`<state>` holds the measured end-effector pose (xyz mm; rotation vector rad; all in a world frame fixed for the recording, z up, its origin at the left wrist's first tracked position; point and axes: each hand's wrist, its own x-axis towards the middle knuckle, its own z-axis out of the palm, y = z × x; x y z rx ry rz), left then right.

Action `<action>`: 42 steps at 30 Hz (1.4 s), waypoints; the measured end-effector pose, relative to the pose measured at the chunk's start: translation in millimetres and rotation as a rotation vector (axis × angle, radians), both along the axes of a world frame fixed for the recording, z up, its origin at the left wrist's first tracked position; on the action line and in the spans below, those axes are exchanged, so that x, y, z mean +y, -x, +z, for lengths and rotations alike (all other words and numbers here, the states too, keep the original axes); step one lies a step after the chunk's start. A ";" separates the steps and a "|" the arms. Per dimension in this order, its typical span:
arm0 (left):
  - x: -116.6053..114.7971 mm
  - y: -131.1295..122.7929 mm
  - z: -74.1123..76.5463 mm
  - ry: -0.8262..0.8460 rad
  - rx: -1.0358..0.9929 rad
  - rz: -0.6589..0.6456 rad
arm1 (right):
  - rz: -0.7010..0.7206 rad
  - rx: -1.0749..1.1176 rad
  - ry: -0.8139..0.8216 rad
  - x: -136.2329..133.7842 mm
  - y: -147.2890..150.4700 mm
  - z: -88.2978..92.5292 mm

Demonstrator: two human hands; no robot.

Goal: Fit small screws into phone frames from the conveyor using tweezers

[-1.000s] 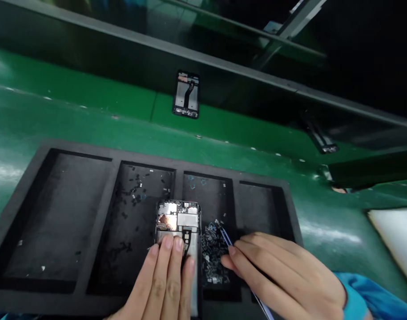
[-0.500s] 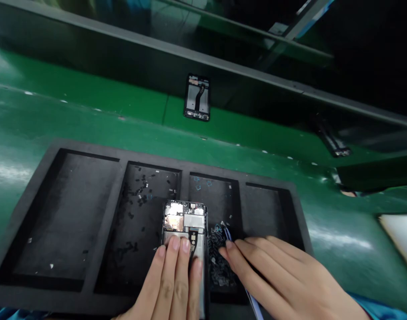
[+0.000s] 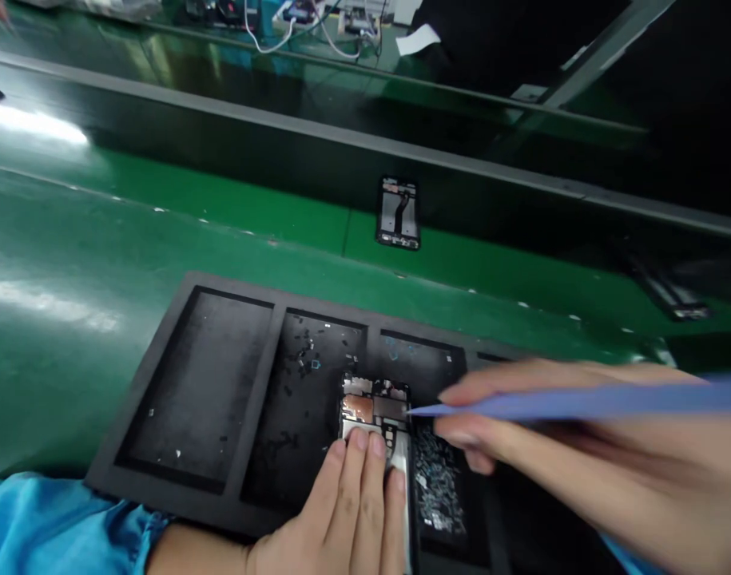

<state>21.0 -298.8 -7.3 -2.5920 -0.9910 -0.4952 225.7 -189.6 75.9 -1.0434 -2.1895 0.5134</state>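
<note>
An opened phone (image 3: 374, 407) with bare circuit boards lies on a black foam tray (image 3: 179, 315). My left hand (image 3: 347, 511) rests flat on the phone's lower half, fingers stretched out and pressing it down. My right hand (image 3: 581, 447) is closed on blue tweezers (image 3: 550, 403), held nearly level. The tweezers' tip touches the phone's right edge near its top. A heap of small metal parts (image 3: 440, 483) fills the tray compartment just right of the phone.
The tray has several compartments; one (image 3: 305, 391) holds scattered small bits, the leftmost (image 3: 200, 383) holds only specks. A second opened phone (image 3: 398, 212) lies farther back on the green conveyor belt (image 3: 101, 231). A dark rail (image 3: 281, 128) runs behind.
The camera has swung left and down. My right hand lifted from the heap of parts and brought the tweezers' tip to the phone's right edge. My left hand stayed on the phone.
</note>
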 end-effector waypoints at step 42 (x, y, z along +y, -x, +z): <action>9.6 7.6 -11.2 -0.261 0.099 -0.101 | -0.172 0.303 0.026 22.6 37.5 -54.2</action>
